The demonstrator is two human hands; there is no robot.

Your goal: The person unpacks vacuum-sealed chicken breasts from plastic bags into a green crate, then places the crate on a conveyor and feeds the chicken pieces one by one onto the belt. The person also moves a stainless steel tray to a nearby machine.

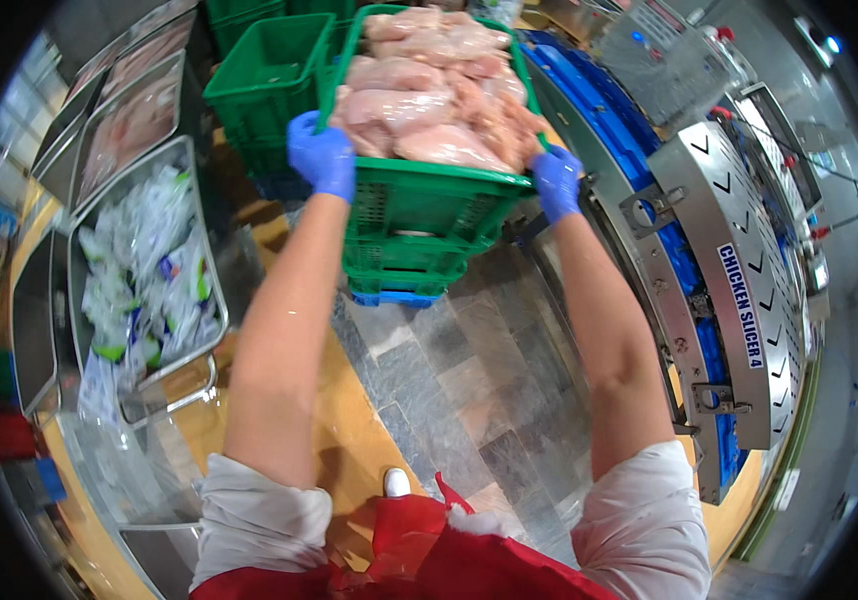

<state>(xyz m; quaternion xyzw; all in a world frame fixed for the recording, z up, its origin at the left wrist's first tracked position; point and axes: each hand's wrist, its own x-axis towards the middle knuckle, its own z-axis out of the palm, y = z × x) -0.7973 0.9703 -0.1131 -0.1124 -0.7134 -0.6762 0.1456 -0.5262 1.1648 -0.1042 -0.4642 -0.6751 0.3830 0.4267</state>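
A green plastic crate (436, 171) heaped with raw chicken breasts (429, 97) is in front of me at the top of a stack. Gloved in blue, my left hand (322, 159) grips its near left corner at the rim. My right hand (556, 180), in the same kind of glove, holds the near right corner. Both arms reach forward over the crate's near side. More green crates (406, 255) sit below it, with a blue base (395, 298) at floor level. The fingers are partly hidden by the rim.
To the left, a metal bin (223, 300) holds crumpled plastic bags (151, 262); bins of raw meat (133, 124) stand behind it. Another green crate (268, 82) adjoins the stack. On the right runs a steel slicing machine (729, 285) with a blue belt (673, 259). The floor is tiled (459, 375).
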